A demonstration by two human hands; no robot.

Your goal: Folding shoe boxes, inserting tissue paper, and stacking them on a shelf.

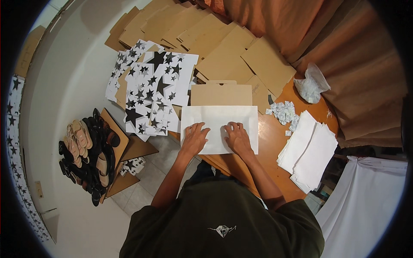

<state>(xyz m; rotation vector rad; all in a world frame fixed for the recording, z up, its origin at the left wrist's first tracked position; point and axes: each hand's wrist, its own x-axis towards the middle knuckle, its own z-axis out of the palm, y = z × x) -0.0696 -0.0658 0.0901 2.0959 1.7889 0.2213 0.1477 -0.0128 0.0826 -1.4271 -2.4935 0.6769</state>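
Dark green cloth shirt (211, 202) sits nearest. Beyond, my left hand (195, 137) and right hand (237, 138) rest, fingers loosely spread, gripping nothing, on a white rectangular sheet (217, 124) over the orange-brown wooden desk (267, 137). Seemingly I'm flattening it; next calls for even pressure.

The white sheet (218, 117) hides whatever lies beneath — the dark shirt (228, 200) runs off the lower edge.

Pale wall (73, 60), brown curtain (357, 56), tiled floor (150, 174)
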